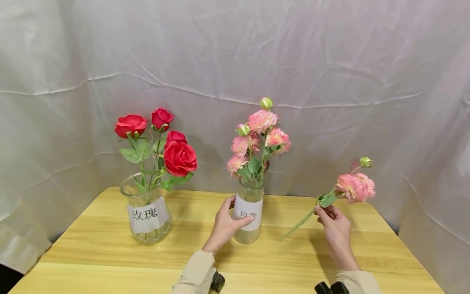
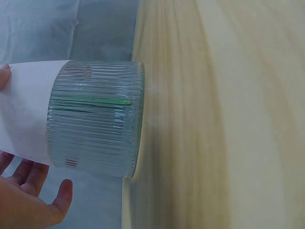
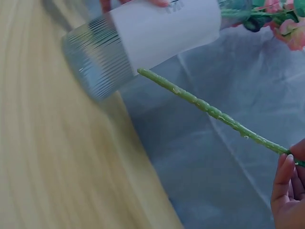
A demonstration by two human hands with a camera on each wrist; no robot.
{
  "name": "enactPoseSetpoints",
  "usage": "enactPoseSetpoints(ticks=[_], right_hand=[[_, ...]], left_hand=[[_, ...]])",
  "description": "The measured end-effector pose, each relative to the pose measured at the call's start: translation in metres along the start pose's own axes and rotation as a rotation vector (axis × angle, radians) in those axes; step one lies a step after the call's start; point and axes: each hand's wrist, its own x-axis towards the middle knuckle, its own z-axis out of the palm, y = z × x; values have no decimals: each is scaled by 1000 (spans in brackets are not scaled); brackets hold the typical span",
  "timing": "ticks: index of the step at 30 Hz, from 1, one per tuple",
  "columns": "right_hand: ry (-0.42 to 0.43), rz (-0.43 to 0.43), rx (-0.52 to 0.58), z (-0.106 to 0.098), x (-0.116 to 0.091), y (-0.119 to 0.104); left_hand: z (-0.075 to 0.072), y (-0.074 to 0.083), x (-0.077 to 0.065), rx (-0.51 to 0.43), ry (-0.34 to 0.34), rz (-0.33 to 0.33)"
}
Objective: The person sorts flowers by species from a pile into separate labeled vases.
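A ribbed glass vase [image 1: 247, 239] with a white paper label stands mid-table, holding several pink flowers [image 1: 262, 121] and green buds. My left hand [image 1: 225, 222] grips it from the left, thumb across the label and fingers round the far side. In the left wrist view, the ribbed base of the vase [image 2: 95, 119] shows beside the fingers. My right hand [image 1: 335, 226] pinches the green stem of a single pink flower [image 1: 355, 187] between thumb and fingers. That stem [image 3: 209, 109] slants, its cut end pointing toward the vase but apart from it in the head view.
On the left stands a wider glass vase [image 1: 150, 237] with several red roses [image 1: 180, 158] and a label. Both vases rest on a yellow wooden table [image 1: 110, 261]. A grey cloth backdrop [image 1: 205, 49] hangs behind and at both sides.
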Motion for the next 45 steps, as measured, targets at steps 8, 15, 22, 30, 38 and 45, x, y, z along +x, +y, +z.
enactPoseSetpoints(ticks=[8,15,22,30,38,45], right_hand=[[46,-22,135,11,3,-21],[28,-119,182,18,-1,-42],[31,-182,207,24,-4,-56],[-9,-225,297,38,-4,-76],[-56,-291,347,59,-2,-101],[-49,-331,299,76,-1,-108]], left_hand=[[0,1,-1,0,3,4],[0,3,-1,10,2,0],[0,4,-1,4,9,-2],[1,3,-2,5,13,0],[1,3,-2,1,15,-2],[0,4,-2,-1,20,6]])
